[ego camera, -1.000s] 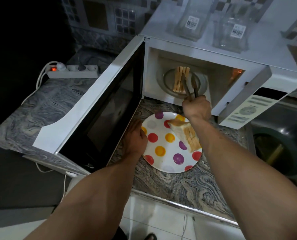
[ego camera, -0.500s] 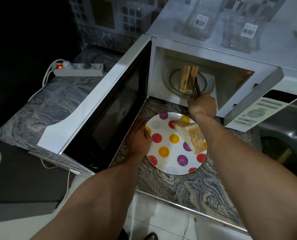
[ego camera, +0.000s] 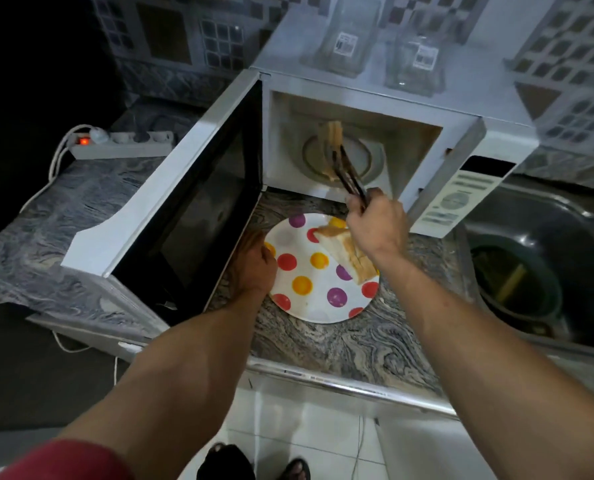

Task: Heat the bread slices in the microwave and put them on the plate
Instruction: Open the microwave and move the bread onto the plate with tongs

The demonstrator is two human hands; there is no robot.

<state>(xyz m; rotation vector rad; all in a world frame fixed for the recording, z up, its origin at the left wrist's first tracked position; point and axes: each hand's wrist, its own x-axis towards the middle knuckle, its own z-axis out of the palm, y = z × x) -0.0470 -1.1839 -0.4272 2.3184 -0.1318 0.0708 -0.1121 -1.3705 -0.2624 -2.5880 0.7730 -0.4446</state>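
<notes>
Dark tongs [ego camera: 349, 174] being gripped in the right hand [ego camera: 378, 230], pinching bread slices [ego camera: 330, 143] inside the open microwave [ego camera: 406, 109]. More slices [ego camera: 349, 252] lying on the spotted plate [ego camera: 302, 265]. Left hand [ego camera: 255, 261] touching the plate's rim, fingers curled.

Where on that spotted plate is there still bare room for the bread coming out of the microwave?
The plate is bare across its middle and near rim, between the left hand and the bread stack. Its far right side is crowded: the stack lies there under the right hand holding tongs.
</notes>
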